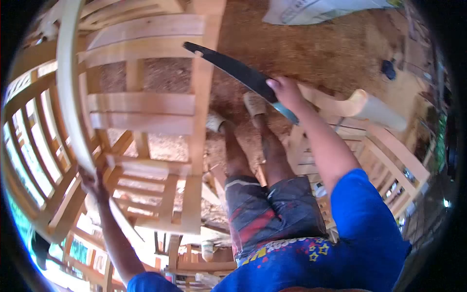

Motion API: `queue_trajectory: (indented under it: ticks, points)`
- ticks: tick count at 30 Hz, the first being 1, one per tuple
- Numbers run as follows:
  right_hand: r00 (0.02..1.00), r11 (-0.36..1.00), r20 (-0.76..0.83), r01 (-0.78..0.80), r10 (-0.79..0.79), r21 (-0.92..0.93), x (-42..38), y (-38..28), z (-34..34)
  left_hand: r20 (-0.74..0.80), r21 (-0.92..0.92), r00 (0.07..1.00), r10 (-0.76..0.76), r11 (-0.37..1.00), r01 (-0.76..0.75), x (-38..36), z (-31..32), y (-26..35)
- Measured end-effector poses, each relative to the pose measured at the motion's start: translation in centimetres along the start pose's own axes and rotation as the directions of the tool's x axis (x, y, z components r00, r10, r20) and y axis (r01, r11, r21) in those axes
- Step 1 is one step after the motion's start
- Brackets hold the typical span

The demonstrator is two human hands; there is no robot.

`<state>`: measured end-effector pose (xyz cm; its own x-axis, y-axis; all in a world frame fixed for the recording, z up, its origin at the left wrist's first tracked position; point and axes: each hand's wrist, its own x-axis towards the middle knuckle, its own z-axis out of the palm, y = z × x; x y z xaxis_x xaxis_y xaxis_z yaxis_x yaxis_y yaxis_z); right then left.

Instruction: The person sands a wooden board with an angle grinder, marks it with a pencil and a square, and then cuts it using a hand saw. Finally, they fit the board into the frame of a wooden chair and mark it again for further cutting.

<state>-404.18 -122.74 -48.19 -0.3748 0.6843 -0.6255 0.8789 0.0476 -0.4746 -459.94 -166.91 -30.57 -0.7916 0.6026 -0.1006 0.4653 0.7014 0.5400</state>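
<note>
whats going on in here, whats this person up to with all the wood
Someone in a blue shirt is at work among slatted wooden frames. Their right hand holds what looks like a saw, its dark blade pointing toward the large slatted frame. Their left hand is on a long pale board that stretches past that frame. I can't tell whether the blade touches the wood. A white sack lies on the ground beyond.

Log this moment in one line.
left hand: on board | right hand: grips saw | saw tip: overlaps frame in view, contact unclear | ground: dirt
</note>
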Motion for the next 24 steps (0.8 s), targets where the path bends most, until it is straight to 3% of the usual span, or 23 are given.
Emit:
queue_trajectory:
  ticks: [1, 4, 6, 15, 16, 19, 20, 21, 22, 23, 24]
  points:
    - [1.0, 0.995, -0.017, 0.021, -0.019, 0.097, -1.3, 0.5, 0.7, -0.015, 0.026, 1.0, 0.019, 0.999, -0.018, 0.3, -0.4, -0.7]
    - [0.996, 0.999, -0.088, -0.002, -0.002, -0.048, -7.0, 0.1, -0.3, 0.039, 0.221, 0.998, 0.04, 0.974, -0.047, 0.5, -0.3, 4.2]
    - [0.99, 1.0, -0.142, -0.014, 0.01, -0.025, -10.3, 0.0, -1.0, 0.02, 0.147, 1.0, 0.022, 0.989, -0.025, 0.4, 0.1, 4.9]
    - [0.971, 0.97, -0.029, -0.239, 0.238, -0.039, -17.0, 10.3, -1.7, -0.019, 0.177, 0.998, 0.062, 0.983, -0.058, 0.4, 0.1, 3.6]
    - [0.945, 0.945, 0.036, -0.326, 0.326, -0.018, -17.4, 11.4, -1.9, -0.029, 0.179, 0.998, 0.064, 0.982, -0.058, 0.3, 0.1, 3.4]
    - [0.935, 0.93, 0.056, -0.338, 0.349, -0.144, -19.0, 15.2, -1.3, -0.019, 0.13, 1.0, -0.013, 0.991, 0.015, 0.2, -0.4, 1.7]
    - [0.85, 0.867, 0.171, -0.482, 0.498, -0.13, -19.0, 14.2, -2.3, -0.008, 0.154, 0.999, -0.031, 0.988, 0.032, 0.2, -1.0, 0.8]
    - [0.884, 0.9, 0.176, -0.416, 0.433, -0.126, -19.4, 15.3, -2.3, 0.005, 0.174, 0.999, -0.044, 0.984, 0.042, 0.1, -1.3, 0.2]
    - [0.891, 0.88, 0.076, -0.424, 0.448, -0.216, -19.7, 14.6, -2.6, 0.026, 0.195, 0.998, -0.056, 0.98, 0.05, 0.2, -1.5, -0.2]
    - [0.887, 0.875, 0.08, -0.429, 0.456, -0.224, -19.9, 16.0, -2.3, 0.045, 0.172, 0.995, -0.084, 0.982, 0.075, 0.4, -1.6, 0.2]
    - [0.885, 0.873, 0.086, -0.43, 0.458, -0.229, -20.0, 17.4, -1.9, 0.027, 0.201, 0.999, 0.017, 0.979, -0.022, 1.0, -2.1, -2.6]
